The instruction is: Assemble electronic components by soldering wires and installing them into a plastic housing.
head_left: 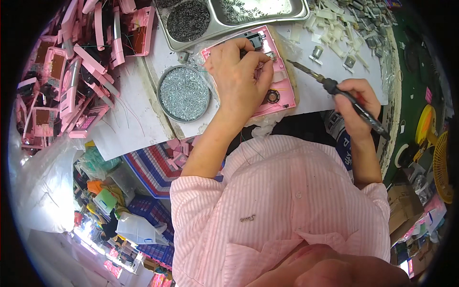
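A pink plastic housing (287, 93) lies on a board in front of me, with a round speaker-like part (273, 96), thin wires and a dark grey block (255, 40) inside. Over its left half rests my left hand (236, 71), closed, with thumb and forefinger pinched near a small metal part (271, 55); whatever they grip is too small to make out. To the right of the housing, my right hand (357, 103) is wrapped round the black handle of a soldering iron (313, 74). Its tip points up and left, just short of the housing's right edge and apart from it.
Left of the housing stands a round tin (161, 103) of small silvery screws. Behind it is a divided metal tray (179, 47) with dark springs. Pink housings (69, 86) with loose wires pile up at far left. White plastic pieces and small motors (316, 52) lie scattered at the right back.
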Demonstrator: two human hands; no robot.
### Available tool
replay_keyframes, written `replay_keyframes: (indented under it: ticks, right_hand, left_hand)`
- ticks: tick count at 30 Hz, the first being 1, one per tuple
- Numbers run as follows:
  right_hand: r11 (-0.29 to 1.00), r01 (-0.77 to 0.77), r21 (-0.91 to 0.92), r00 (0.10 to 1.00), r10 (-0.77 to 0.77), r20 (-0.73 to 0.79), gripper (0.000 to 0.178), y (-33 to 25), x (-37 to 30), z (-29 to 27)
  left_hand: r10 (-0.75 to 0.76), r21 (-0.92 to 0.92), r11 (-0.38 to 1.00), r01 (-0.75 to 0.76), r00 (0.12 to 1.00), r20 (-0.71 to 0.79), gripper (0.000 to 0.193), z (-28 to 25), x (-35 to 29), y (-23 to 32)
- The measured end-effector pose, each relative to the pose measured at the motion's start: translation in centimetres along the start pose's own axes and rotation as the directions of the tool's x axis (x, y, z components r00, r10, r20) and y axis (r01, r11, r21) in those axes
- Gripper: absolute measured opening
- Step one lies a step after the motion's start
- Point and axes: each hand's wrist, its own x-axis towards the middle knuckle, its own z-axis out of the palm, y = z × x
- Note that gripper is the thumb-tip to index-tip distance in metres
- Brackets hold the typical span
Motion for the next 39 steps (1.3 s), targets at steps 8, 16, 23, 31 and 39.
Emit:
replay_keyframes:
  ticks: [8,16,23,31,39]
  right_hand:
    - [0.998,0.040,-0.055,0.994,-0.034,0.104,0.021,0.4,0.9,1.3]
    - [0.995,0.047,-0.084,0.992,-0.036,0.124,0.021,0.6,1.3,1.7]
    - [0.966,0.156,-0.206,0.977,-0.121,0.173,0.021,0.4,1.8,1.5]
    - [0.847,0.397,-0.353,0.910,-0.313,0.271,0.024,-0.5,2.7,0.4]
    - [0.943,0.216,-0.252,0.974,-0.190,0.125,0.023,-0.2,1.8,-0.5]
  left_hand:
    - [0.000,0.007,1.000,0.000,1.000,-0.014,0.013,0.4,-0.3,-0.3]
    - [0.005,-0.003,1.000,-0.005,1.000,-0.007,0.012,0.3,-0.2,-0.4]
    - [0.003,0.021,1.000,-0.003,1.000,0.025,0.013,-0.2,0.1,0.0]
    - [0.010,0.041,0.999,-0.011,1.000,0.014,0.013,-0.1,0.1,0.1]
    - [0.014,0.071,0.997,-0.015,1.000,0.017,0.013,-0.1,0.1,0.2]
